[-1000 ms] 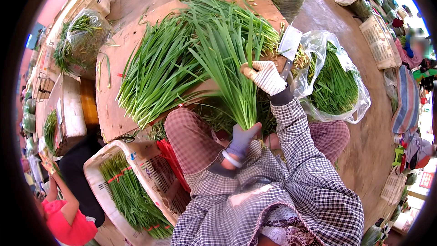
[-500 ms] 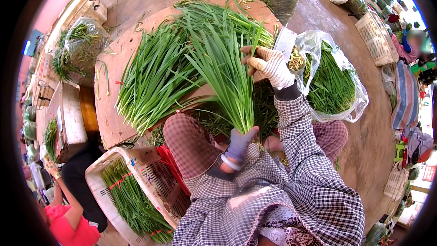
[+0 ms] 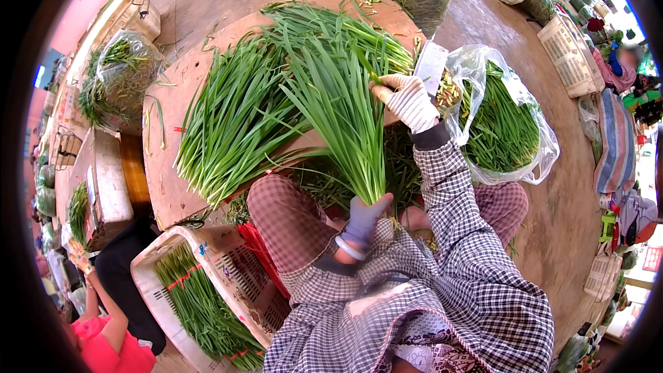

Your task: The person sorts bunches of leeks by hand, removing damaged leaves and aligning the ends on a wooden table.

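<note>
My left hand [image 3: 363, 222], in a grey-purple glove, is wrapped round the pale stem ends of a bunch of garlic chives [image 3: 343, 121]. The long green leaves fan out upward from it, over the round board [image 3: 164, 173]. Beside the upper right of the bunch, my right hand [image 3: 410, 102], in a white striped glove with stained fingertips, is closed in a pinch on a single chive leaf [image 3: 367, 63]. That leaf points up and to the left from the fingers. A large pile of loose chives [image 3: 238, 107] lies on the board behind and left of the held bunch.
Right of the board stands a clear plastic bag of chives [image 3: 503, 124], next to cut stem pieces [image 3: 447, 90]. At lower left, a white crate [image 3: 153, 252] holds chives tied with red bands. A co-worker's pink sleeve [image 3: 114, 345] shows beyond. More filled bags [image 3: 128, 83] stand around.
My right hand has come slightly down and left, its fingers closing on a leaf that now slants to the left. My left hand and its bunch have stayed in place.
</note>
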Tool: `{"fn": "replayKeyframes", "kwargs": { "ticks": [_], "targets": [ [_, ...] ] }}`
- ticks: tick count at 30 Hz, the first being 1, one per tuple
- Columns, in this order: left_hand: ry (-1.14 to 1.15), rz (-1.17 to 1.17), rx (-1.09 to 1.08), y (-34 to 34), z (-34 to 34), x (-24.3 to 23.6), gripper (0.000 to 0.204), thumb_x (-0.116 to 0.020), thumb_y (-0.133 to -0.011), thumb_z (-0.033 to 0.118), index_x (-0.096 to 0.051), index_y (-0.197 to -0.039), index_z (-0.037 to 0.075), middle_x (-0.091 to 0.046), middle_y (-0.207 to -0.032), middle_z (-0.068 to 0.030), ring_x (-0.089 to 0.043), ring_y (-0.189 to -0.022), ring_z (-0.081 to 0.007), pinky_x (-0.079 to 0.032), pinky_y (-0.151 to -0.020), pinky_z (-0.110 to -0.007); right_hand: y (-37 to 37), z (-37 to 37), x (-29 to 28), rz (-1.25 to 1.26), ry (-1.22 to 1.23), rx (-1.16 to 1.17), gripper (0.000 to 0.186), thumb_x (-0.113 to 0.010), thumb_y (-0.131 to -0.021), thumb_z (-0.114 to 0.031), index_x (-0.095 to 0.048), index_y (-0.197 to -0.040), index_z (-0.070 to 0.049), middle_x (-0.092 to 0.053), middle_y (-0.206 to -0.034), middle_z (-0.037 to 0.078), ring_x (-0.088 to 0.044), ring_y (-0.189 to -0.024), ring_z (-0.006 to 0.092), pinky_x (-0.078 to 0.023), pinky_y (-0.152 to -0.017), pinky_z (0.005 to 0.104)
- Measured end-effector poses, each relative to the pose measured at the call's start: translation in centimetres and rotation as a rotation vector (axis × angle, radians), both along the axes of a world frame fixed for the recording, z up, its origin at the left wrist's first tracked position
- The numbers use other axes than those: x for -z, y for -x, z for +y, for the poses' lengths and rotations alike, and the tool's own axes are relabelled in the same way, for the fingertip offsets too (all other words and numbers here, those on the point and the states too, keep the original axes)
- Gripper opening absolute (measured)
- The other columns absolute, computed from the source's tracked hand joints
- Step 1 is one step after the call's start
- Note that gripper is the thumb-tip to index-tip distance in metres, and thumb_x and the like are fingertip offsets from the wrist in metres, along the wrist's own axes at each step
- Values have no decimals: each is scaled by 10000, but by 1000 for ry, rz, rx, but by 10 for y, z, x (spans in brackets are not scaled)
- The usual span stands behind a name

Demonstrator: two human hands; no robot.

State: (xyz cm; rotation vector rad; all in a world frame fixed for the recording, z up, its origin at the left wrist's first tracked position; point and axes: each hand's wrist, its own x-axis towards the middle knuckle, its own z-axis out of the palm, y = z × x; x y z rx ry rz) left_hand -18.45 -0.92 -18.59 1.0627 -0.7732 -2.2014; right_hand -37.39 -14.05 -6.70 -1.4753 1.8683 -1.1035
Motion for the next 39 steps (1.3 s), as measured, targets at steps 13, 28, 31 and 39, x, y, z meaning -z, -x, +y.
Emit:
{"fn": "replayKeyframes", "kwargs": {
  "ticks": [13, 28, 31, 39],
  "targets": [
    [38, 18, -16, 1, 1, 3, 382, -702, -814, 102, -570, -1154, -11, -610, -784, -56, -561, -601, -137, -474, -524, -290, -3, 8, 0, -666, -14, 75, 200, -559, -886, -73, -699, -1007, 3, -669, -752, 45, -479, -479, 39, -428, -436, 194],
    [-24, -20, -43, -1, 4, 9, 255, -719, -823, 164, -598, -998, 25, -558, -677, -2, -495, -515, -88, -423, -468, -239, 72, -5, -28, 788, -197, -127, 324, -539, -801, -182, -658, -1075, -56, -646, -776, 224, -651, -727, 346, -506, -687, 407],
    [24, -14, -46, 2, 3, 10, 183, -714, -825, 169, -591, -880, 45, -572, -686, -1, -509, -539, -76, -420, -490, -231, 44, -9, -22, 698, -14, -185, 299, -637, -797, -300, -651, -936, -36, -636, -774, 193, -636, -746, 329, -502, -684, 411],
    [107, -147, -43, 3, 8, 29, 272, -699, -799, 101, -587, -1016, -19, -621, -826, -43, -568, -703, -106, -471, -609, -260, -50, -70, 21, 401, -30, -321, 376, -689, -751, -373, -671, -916, -36, -646, -748, 158, -647, -746, 326, -510, -657, 388]
  ]
}}
